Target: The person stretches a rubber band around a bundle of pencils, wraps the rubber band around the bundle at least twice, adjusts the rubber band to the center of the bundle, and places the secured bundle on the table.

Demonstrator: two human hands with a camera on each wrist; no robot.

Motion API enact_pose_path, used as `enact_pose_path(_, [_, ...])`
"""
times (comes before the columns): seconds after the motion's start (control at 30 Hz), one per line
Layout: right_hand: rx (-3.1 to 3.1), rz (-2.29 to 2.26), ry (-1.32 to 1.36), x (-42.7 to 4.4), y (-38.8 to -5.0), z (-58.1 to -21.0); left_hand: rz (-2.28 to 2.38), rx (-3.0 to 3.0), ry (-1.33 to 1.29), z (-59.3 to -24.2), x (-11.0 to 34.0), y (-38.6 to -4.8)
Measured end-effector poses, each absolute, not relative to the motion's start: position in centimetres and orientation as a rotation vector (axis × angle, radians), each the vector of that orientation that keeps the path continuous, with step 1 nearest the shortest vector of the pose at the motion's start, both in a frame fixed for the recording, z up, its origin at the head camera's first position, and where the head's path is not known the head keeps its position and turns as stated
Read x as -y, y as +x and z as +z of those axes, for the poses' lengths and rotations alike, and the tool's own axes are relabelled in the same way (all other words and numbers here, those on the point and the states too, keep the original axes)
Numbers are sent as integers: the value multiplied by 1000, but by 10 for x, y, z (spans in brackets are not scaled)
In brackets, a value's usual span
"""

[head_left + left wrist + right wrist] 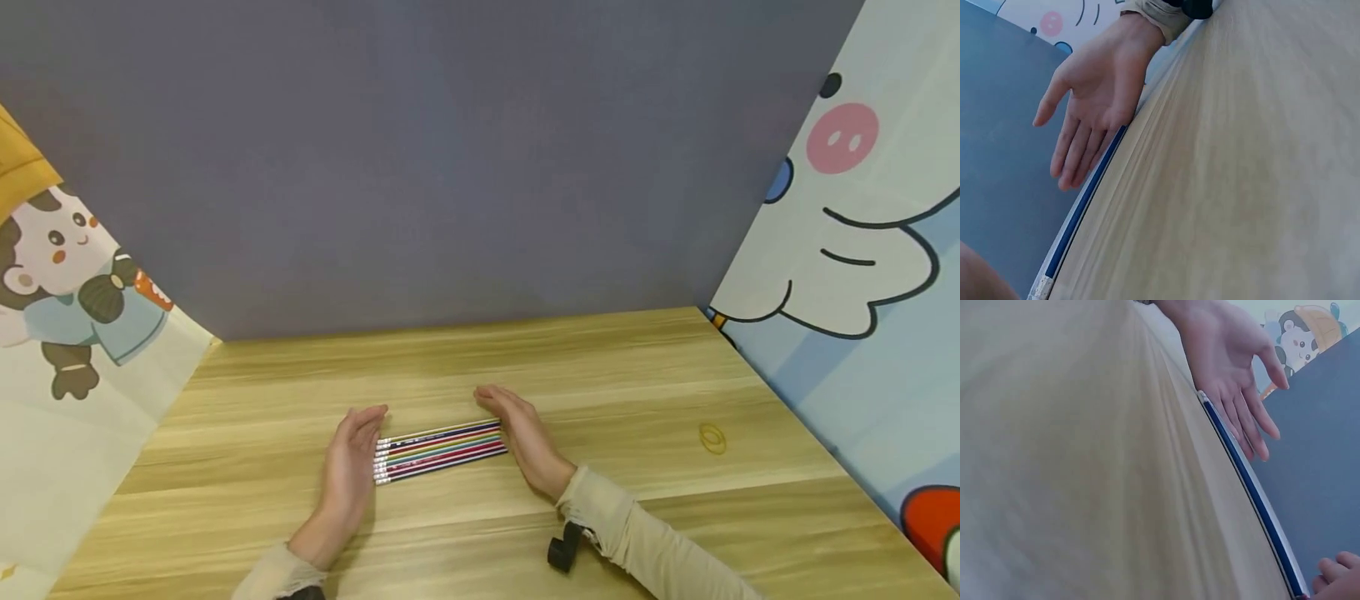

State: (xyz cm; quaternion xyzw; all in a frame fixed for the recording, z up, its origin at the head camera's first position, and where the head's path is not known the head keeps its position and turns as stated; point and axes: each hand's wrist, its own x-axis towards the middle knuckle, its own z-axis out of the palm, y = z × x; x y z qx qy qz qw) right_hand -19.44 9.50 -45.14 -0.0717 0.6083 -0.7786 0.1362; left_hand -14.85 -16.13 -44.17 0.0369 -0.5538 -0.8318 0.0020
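Note:
Several colored pencils with white eraser ends [441,451] lie side by side in a flat row on the wooden table. My left hand [348,471] stands on edge at the eraser ends, palm facing the row. At the opposite ends my right hand [528,442] is also on edge, its palm against or very near the tips. Both hands have straight fingers and grip nothing. In the left wrist view, a dark blue pencil [1085,203] at the row's near side runs toward the open right palm [1107,87]. The right wrist view shows the left palm [1225,362] beyond the row.
Two thin yellow rubber bands [712,438] lie on the table [600,375] to the right. A grey panel [450,167] rises at the back edge. Cartoon-printed sheets flank both sides. A black strap piece [564,548] hangs at the right sleeve.

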Motion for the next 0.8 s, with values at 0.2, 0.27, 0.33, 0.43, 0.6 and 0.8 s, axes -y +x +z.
enact_pose_path(0.2, [-1777,-2318,-285,-95,-191,-454,-2596,1720,92,-445,155,-150])
enact_pose_path(0.27, [-1795,-2315,-288,-95,-191,-454,-2582,1721,97,-446,153,-151])
enact_pose_path(0.33, [-1825,-2294,-283,-95,-190,-453,-2568,1731,79,-446,151,-152])
enact_pose_path(0.43, [-1872,-2264,-256,-95,-189,-451,-2555,1751,33,-447,147,-152])
enact_pose_path(0.6, [-1913,-2219,-209,-95,-188,-450,-2556,1812,-8,-447,147,-152])
enact_pose_path(0.8, [-1856,-2261,-151,-94,-187,-448,-2532,1886,92,-440,156,-149])
